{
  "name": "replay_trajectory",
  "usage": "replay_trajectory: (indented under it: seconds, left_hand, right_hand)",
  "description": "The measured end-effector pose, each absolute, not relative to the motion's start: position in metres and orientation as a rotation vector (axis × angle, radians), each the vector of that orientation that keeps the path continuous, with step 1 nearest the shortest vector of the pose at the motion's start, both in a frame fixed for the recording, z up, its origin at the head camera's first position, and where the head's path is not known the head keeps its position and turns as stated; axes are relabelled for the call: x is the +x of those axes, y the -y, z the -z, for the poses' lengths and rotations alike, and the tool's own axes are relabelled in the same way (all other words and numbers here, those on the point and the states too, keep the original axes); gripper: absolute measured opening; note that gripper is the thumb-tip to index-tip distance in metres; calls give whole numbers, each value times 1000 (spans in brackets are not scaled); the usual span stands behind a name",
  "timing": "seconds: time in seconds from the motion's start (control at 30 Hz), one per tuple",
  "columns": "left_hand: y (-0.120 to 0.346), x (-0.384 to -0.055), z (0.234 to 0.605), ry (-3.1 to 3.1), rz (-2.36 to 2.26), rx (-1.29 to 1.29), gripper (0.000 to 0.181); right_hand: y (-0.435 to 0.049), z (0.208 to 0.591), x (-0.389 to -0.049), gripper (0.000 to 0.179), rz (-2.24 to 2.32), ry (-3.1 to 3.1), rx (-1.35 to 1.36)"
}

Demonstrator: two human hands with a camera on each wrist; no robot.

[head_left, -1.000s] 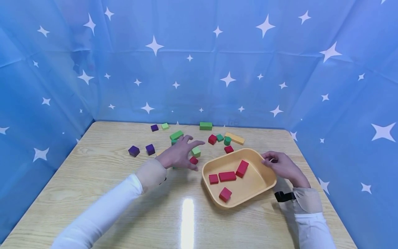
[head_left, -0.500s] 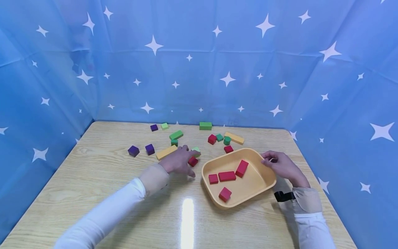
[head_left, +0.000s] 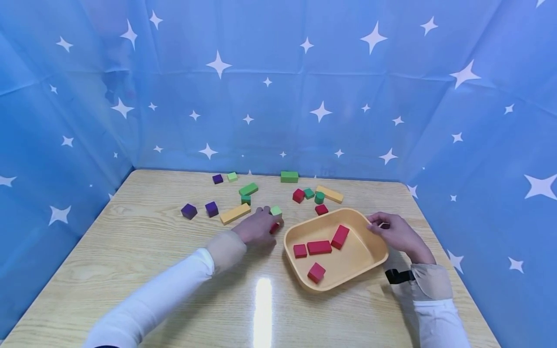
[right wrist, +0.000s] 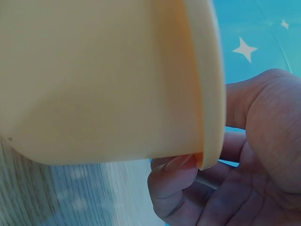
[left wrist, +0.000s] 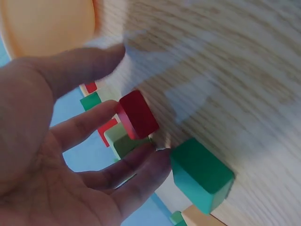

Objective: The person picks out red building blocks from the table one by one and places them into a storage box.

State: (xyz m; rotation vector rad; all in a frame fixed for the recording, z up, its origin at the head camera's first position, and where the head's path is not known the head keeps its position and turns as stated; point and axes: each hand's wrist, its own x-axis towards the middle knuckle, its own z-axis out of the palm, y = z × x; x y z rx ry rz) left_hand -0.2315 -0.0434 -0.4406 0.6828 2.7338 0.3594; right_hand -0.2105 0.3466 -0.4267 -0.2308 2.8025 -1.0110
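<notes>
My left hand (head_left: 259, 226) reaches low over the table with fingers spread about a small red block (left wrist: 137, 114). In the left wrist view the index fingertip is right at the block, while the thumb stands apart from it. A pale green block (head_left: 276, 210) lies just behind, and a dark green block (left wrist: 202, 174) sits by the other fingertips, hidden under the hand in the head view. With thumb and fingers, my right hand (head_left: 398, 236) grips the rim of a pale orange plastic tub (head_left: 363, 244). Several red blocks (head_left: 319, 247) lie inside the tub.
Purple blocks (head_left: 212, 209) and a yellow-orange bar (head_left: 235, 213) lie left of the left hand. Behind the tub are red blocks (head_left: 321, 209), a green cylinder (head_left: 319, 197) and another yellow-orange bar (head_left: 329, 194). A blue star-patterned curtain (head_left: 278, 96) borders the table.
My left hand has come down and then slid right toward the red block, now partly covering it and uncovering the yellow-orange bar. The right hand and tub have stayed put.
</notes>
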Motion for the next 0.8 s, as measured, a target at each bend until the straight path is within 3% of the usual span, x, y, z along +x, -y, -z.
replay_trajectory:
  seconds: [0.33, 0.8]
  left_hand:
    - [36, -234, 444, -2775, -334, 705, 15]
    - [35, -233, 434, -2758, -356, 759, 13]
  right_hand:
    - [-345, 426, -211, 22, 1003, -2825, -258]
    - [-346, 426, -209, 23, 1003, -2826, -262]
